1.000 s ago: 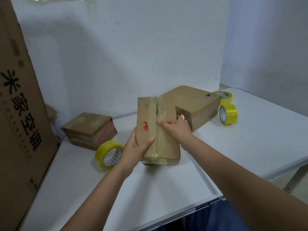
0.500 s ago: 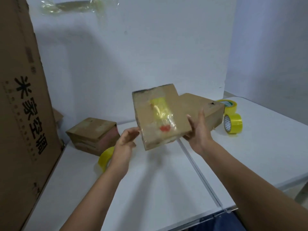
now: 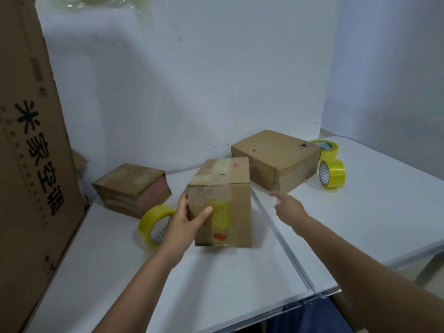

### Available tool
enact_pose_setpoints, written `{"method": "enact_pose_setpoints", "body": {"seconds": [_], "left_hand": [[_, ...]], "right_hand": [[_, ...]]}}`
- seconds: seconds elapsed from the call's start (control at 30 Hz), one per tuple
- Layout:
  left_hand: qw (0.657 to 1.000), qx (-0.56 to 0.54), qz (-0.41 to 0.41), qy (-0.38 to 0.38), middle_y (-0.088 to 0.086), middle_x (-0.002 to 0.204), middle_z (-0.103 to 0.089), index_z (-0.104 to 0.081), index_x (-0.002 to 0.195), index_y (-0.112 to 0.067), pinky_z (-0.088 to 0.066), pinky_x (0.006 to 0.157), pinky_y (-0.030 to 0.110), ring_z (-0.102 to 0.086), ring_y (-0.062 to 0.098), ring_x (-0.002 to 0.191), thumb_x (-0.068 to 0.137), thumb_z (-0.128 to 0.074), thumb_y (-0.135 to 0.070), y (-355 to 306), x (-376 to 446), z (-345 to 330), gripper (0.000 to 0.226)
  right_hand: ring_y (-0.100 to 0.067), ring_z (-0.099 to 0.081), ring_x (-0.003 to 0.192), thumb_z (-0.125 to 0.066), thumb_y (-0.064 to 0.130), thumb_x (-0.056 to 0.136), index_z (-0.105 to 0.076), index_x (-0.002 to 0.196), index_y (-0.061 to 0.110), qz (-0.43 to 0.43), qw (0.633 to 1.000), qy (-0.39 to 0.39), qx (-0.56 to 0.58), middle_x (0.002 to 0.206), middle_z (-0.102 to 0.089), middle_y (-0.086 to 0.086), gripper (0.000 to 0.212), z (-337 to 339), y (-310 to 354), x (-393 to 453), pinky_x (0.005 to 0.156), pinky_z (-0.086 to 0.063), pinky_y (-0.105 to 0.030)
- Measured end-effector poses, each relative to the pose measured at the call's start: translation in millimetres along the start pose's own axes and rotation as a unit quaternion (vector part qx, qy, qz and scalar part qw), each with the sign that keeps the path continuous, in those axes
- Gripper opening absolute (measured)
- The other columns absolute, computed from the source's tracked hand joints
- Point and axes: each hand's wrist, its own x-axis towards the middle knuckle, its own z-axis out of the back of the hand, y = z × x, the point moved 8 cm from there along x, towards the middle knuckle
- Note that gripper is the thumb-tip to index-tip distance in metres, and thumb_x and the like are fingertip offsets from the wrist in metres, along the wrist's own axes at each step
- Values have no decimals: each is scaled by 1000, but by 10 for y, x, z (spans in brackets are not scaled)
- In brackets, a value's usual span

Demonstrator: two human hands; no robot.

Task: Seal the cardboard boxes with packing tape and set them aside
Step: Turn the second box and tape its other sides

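A small cardboard box [image 3: 225, 188] with old tape patches stands on the white table [image 3: 216, 284] in the middle. My left hand [image 3: 185, 219] grips its left front corner, thumb across the front face. My right hand [image 3: 288, 205] hovers free to the right of the box, fingers stretched out, holding nothing. A yellow tape roll [image 3: 156, 222] lies just left of my left hand. Two more yellow rolls [image 3: 332, 173] sit at the far right.
A flat cardboard box [image 3: 276, 159] lies behind the small one on the right, and another box [image 3: 132, 188] sits at the back left. A tall printed carton [image 3: 31, 152] walls off the left side. A seam [image 3: 283, 246] divides two tabletops.
The box was lifted and turned in both hands, then set down on the table. My right hand has let go and moved off to the right; the left still holds it.
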Motion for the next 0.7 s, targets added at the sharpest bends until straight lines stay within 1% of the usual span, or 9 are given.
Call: {"method": "enact_pose_setpoints", "body": {"seconds": [0.07, 0.13, 0.2, 0.27, 0.33, 0.4, 0.5, 0.6, 0.7], "left_hand": [[1000, 13, 16, 16, -14, 142, -51, -24, 149, -45, -49, 103, 37, -56, 6, 123, 84, -76, -14, 73, -37, -34, 88], [998, 62, 10, 19, -23, 152, -32, -14, 148, -53, -46, 106, 36, -49, 5, 130, 81, -79, -12, 97, -50, -47, 102], [991, 128, -27, 13, -33, 150, -24, -14, 146, -57, -42, 108, 34, -40, 6, 136, 79, -81, -20, -10, -27, -23, 102], [971, 225, -73, 27, -29, 156, -17, -23, 146, -55, -38, 111, 36, -29, 5, 142, 78, -80, -34, -163, 51, -10, 91], [941, 319, -95, 52, -25, 157, -20, -39, 145, -44, -36, 114, 33, -26, -2, 141, 81, -75, -41, -260, 92, -59, 74], [923, 367, -106, 39, -20, 155, -31, -48, 142, -36, -39, 112, 32, -34, -3, 136, 80, -74, -44, -296, 85, -117, 68], [895, 423, -140, -3, -12, 153, -37, -50, 142, -34, -41, 109, 28, -45, 5, 133, 80, -71, -53, -303, 30, -240, 68], [883, 443, -156, -19, -10, 152, -40, -51, 140, -34, -45, 106, 34, -50, 10, 130, 80, -66, -58, -298, 26, -267, 67], [886, 439, -150, -11, -10, 152, -40, -51, 140, -36, -43, 108, 32, -50, 10, 131, 79, -59, -63, -310, 38, -252, 67]], "right_hand": [[-28, -57, 112, -49, -3, 89, -59, 125, 15, -3, 992, 18, -126, 128, -57, -15, 41, -16, -281, -18, 86, -48, -31], [-25, -50, 125, -53, -3, 88, -63, 122, 13, -6, 982, 28, -185, 135, -55, -16, 39, -13, -442, -69, 95, -43, -26], [-25, -46, 131, -47, -3, 90, -62, 127, 17, 2, 980, 31, -197, 147, -44, -14, 45, 1, -429, -113, 98, -41, -25], [-30, -49, 127, -44, 1, 91, -61, 130, 23, 17, 979, 23, -200, 149, -39, -16, 48, 37, -281, -124, 97, -45, -30], [-33, -46, 127, -48, 11, 94, -57, 133, 24, 42, 984, -12, -172, 145, -40, -17, 43, 96, -10, -126, 101, -43, -35], [-27, -48, 125, -50, 25, 98, -51, 137, 17, 73, 995, -37, -52, 136, -49, -8, 39, 114, 358, -199, 101, -39, -34], [-20, -52, 117, -57, 48, 92, -42, 139, 20, 72, 992, 0, 106, 132, -53, 0, 57, -64, 768, -314, 99, -44, -36], [-16, -50, 103, -68, 37, 87, -36, 135, 18, 91, 994, 28, 59, 118, -48, 2, 61, -228, 891, -424, 84, -41, -28], [-18, -50, 102, -71, 32, 86, -38, 126, 15, 97, 993, 17, 61, 116, -49, -1, 55, -217, 822, -445, 82, -41, -28]]}}
